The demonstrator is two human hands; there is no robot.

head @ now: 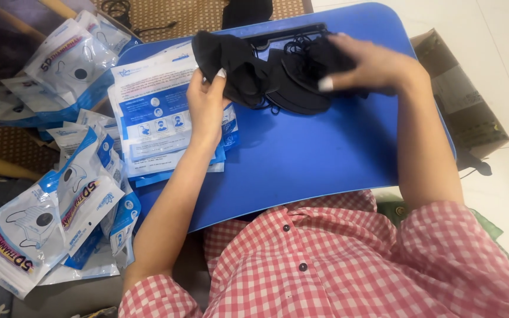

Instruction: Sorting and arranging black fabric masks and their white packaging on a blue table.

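We see left grip (207,100) pinching black mask (231,65), right grip (372,62) clutching mask pile (301,82) near desk (301,159) far edge.

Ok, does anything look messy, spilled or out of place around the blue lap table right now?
Somewhat. Sealed white-and-blue mask packets lie scattered in loose heaps on the floor beside the blue plastic lap table, some overlapping at odd angles. On the table, the left hand and right hand grip tangled black fabric masks. Nothing looks damaged.

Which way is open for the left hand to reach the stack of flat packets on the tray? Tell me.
Probably yes: the left hand hovers right above the stack of flat packets, nothing between, though it holds a black mask.
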